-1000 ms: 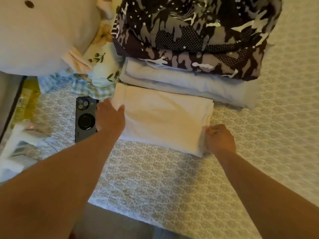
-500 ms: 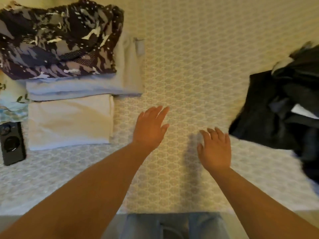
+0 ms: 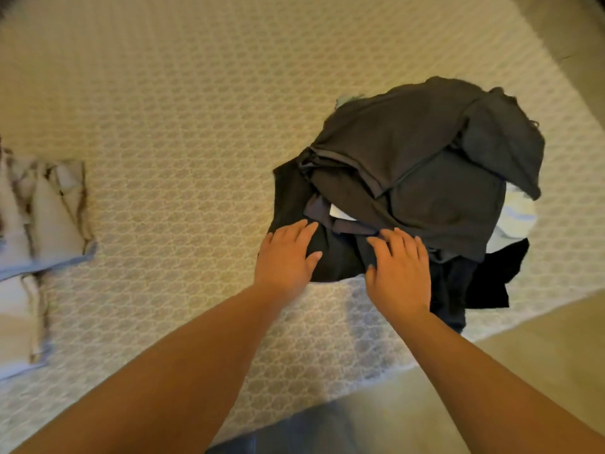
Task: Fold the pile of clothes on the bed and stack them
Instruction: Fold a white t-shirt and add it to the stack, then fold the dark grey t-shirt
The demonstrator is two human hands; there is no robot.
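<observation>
Head view: gaze swinging right, off the stack [image 3: 39,257], now blurring at the left edge. Both hands, a second ago on a folded white piece, are landing on the dark pile [image 3: 425,172]. Left hand [image 3: 284,260] and right hand [image 3: 397,273] lying flat, fingers straight, gripping nothing. Next garment likely coming up.

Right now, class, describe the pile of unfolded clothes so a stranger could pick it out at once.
Start from the patterned bedspread that fills the view. Toward its right side, near the bed's edge, sits the pile, with the left hand and right hand resting on its near edge. It is a dark, rumpled heap, unlike the pale, flat folded stack at far left.
</observation>
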